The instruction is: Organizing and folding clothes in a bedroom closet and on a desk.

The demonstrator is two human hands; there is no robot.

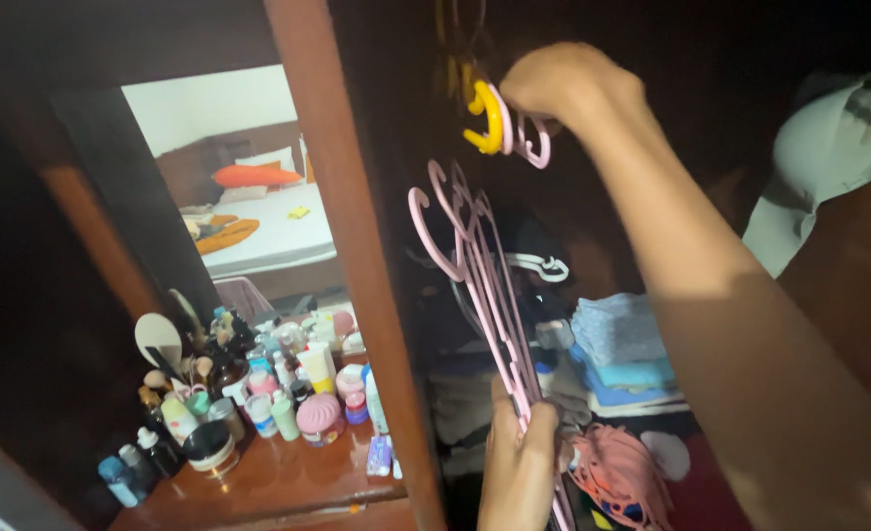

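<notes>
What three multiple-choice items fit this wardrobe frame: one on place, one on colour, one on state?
1. Where is the right hand?
A. on the shelf of bottles
B. up at the hanger hooks
C. on the folded clothes

2. What colour is the bunch of hangers in the left hand?
A. pink
B. green
C. black

3. How is the left hand's grip?
A. open, empty
B. closed on the bunch
C. flat on the wooden post

Key: 1 B, its fingers sit by the yellow hook. 2 A, pale pink hangers. 3 B, fingers wrap them.
</notes>
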